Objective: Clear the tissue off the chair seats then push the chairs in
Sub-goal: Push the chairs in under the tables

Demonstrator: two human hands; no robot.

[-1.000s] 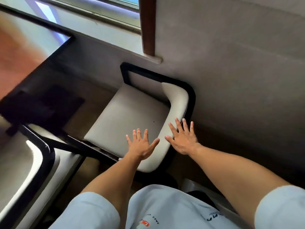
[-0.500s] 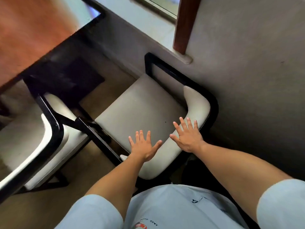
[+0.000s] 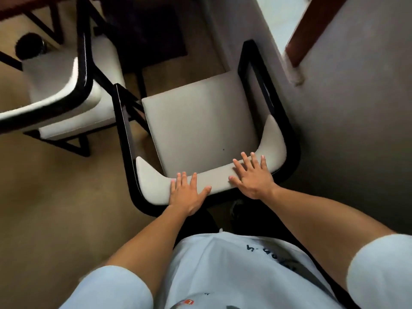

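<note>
Flat, both hands (image 3: 187, 192) on chair backrest (image 3: 219, 180)

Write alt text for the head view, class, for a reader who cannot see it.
Both hands, left hand and right hand, press flat on the padded backrest of a black-framed chair with a bare cream seat. A second chair stands to its left.

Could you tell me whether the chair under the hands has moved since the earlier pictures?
Cannot tell. The camera swung sharply, so the chair looks turned, but it sits beside the wall as before. Both hands, left hand and right hand, lie flat on its backrest.
</note>
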